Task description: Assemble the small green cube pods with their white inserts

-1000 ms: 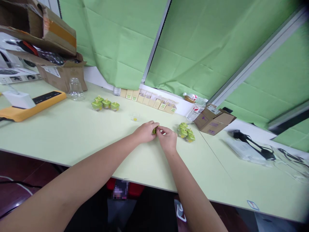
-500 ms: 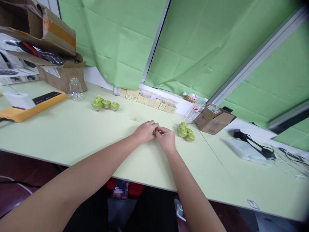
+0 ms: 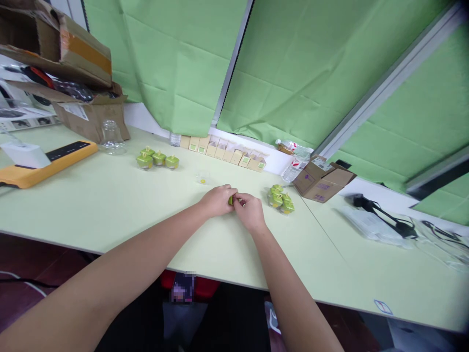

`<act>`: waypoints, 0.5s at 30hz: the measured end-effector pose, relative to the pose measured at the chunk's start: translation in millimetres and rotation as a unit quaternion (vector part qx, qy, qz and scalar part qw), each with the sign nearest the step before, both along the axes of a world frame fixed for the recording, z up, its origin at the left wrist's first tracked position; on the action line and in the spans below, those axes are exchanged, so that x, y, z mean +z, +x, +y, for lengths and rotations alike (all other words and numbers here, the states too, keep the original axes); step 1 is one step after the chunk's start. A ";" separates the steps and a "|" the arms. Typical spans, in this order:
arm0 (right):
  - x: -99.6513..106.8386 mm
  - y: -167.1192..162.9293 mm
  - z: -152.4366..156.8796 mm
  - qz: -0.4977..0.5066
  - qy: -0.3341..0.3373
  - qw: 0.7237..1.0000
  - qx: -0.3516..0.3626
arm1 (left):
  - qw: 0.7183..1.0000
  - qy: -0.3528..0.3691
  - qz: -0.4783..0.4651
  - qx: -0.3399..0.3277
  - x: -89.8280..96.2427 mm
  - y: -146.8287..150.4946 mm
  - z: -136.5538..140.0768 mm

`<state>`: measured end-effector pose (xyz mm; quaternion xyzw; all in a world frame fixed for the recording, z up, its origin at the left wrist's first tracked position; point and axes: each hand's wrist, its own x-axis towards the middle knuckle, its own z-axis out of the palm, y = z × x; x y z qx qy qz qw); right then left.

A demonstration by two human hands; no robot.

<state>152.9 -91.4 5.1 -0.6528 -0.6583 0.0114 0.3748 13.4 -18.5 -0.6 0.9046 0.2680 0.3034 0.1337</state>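
Observation:
Both hands meet over the middle of the table. My left hand (image 3: 219,200) is closed around a small green lid (image 3: 230,200), of which only a sliver shows between the fingers. The thumb and fingertips of my right hand (image 3: 251,211) pinch at the same piece from the right. Whether a cup sits beneath the lid is hidden. Behind my left hand stands a small clear cup (image 3: 202,178) with a yellow spot in it. Small clear cups with green looped lids (image 3: 281,199) are grouped right of my right hand. A similar group of green-lidded cups (image 3: 158,158) stands farther left.
Small cardboard boxes (image 3: 223,149) line the wall. Plastic bottles (image 3: 293,168) and an open carton (image 3: 322,181) are at the back right. A yellow power strip (image 3: 54,164), a clear jar (image 3: 112,138) and stacked cartons (image 3: 90,115) occupy the left. Black straps and cables (image 3: 394,222) lie far right.
The view has shifted slightly. My hands stay together on the green lid, and its visible part has turned a little between the fingers. The grouped cups have not moved.

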 end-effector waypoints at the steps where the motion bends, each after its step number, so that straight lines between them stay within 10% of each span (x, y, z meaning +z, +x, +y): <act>1: -0.1 0.0 -0.6 0.010 -0.006 1.000 -0.009 | 1.000 -0.005 0.002 -0.006 1.0 -0.7 -0.4; 15: 0.4 1.2 5.5 0.186 0.036 0.981 -0.031 | 0.998 -0.021 -0.058 -0.001 6.1 -7.0 10.7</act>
